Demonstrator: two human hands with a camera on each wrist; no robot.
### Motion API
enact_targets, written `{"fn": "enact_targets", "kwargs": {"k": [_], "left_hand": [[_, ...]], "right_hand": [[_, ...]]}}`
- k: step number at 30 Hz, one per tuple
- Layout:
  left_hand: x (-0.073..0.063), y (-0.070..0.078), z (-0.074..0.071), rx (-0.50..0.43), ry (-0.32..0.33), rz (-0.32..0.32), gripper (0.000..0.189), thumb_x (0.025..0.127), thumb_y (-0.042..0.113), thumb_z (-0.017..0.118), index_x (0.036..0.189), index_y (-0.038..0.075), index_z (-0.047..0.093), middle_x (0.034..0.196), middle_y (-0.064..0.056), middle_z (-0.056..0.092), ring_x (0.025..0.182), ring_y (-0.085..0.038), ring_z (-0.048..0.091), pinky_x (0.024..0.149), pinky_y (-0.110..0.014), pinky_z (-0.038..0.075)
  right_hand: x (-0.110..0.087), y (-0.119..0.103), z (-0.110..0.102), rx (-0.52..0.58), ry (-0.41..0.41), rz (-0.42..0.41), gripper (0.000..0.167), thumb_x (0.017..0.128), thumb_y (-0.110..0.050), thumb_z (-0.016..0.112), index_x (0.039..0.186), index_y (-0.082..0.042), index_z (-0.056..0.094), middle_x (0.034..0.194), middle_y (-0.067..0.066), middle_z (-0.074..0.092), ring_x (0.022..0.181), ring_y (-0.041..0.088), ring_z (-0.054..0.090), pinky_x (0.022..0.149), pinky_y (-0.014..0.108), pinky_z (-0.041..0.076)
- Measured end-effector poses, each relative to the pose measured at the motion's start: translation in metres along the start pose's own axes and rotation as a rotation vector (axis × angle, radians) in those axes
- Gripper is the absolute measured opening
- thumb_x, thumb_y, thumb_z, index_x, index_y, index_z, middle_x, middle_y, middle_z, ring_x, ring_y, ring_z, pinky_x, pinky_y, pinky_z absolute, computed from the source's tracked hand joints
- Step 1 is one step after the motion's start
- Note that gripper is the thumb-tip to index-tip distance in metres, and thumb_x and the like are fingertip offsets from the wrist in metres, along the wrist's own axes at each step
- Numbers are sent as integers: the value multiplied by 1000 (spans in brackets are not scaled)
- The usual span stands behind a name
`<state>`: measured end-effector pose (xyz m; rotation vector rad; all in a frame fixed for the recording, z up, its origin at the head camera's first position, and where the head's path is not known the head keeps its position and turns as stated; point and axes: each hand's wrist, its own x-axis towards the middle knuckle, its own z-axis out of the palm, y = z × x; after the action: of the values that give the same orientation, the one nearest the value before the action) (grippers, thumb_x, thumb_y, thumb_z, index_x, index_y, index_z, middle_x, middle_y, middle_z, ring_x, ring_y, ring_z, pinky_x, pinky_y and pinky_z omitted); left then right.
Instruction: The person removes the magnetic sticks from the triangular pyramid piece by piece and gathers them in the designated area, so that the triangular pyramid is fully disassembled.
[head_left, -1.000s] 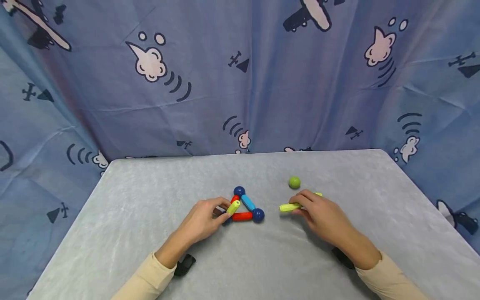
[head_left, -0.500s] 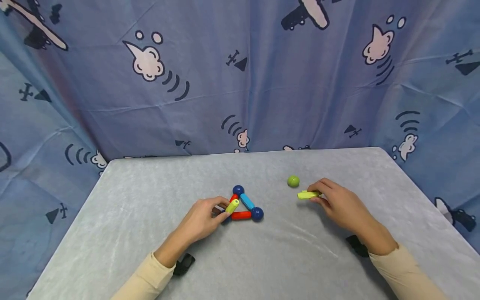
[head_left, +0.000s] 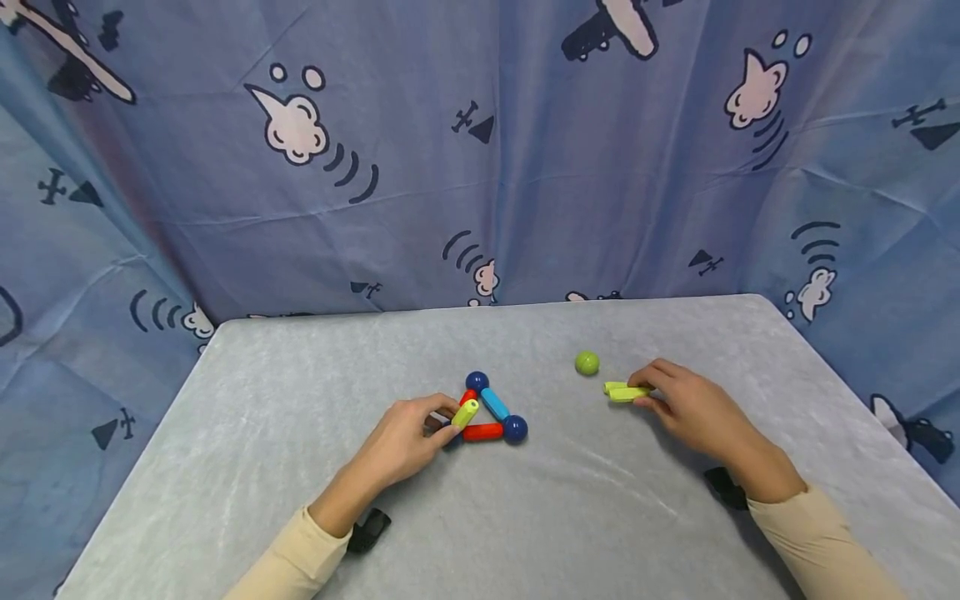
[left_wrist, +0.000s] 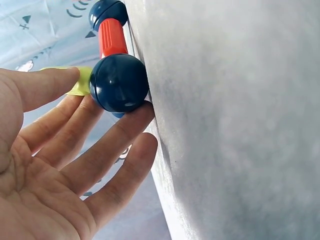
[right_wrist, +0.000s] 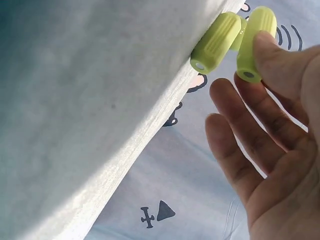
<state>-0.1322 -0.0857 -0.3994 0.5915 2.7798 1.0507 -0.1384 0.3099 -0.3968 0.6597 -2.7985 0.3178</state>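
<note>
Near the middle of the table, blue balls (head_left: 515, 429) joined by two red magnetic sticks (head_left: 483, 432) and a light-blue stick (head_left: 495, 405) form a flat triangle. My left hand (head_left: 408, 442) pinches a yellow-green magnetic stick (head_left: 466, 413) that tilts up from the left corner ball (left_wrist: 120, 82); a fingertip lies against that ball in the left wrist view. Farther right, my right hand (head_left: 693, 412) pinches another yellow-green magnetic stick (right_wrist: 256, 42) between thumb and fingers. Close beside it, a matching stick (right_wrist: 216, 42) lies on the table. In the head view, the fingers hide these sticks' right ends.
A green ball (head_left: 587, 362) sits on the table, just left of and behind the right hand's sticks. The grey cloth-covered table (head_left: 322, 367) ends at a patterned blue curtain (head_left: 420, 150).
My right hand has moved right and away from me with its stick, bringing it beside the lying one. My left hand and the triangle stay put; the view shifts slightly.
</note>
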Motion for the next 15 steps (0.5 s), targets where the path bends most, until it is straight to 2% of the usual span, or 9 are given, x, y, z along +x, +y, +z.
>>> {"fn": "enact_targets", "kwargs": {"k": [15], "left_hand": [[0,-1,-1,10,6,23,19,92,18,71,112,19,70,111,2,74,93,-14,72,81,-35,58]], "right_hand": [[1,-2,4,-18,-31,15,22,85,-19,78,105,-12,71,98,0,67,87,17,66,77,43,55]]}}
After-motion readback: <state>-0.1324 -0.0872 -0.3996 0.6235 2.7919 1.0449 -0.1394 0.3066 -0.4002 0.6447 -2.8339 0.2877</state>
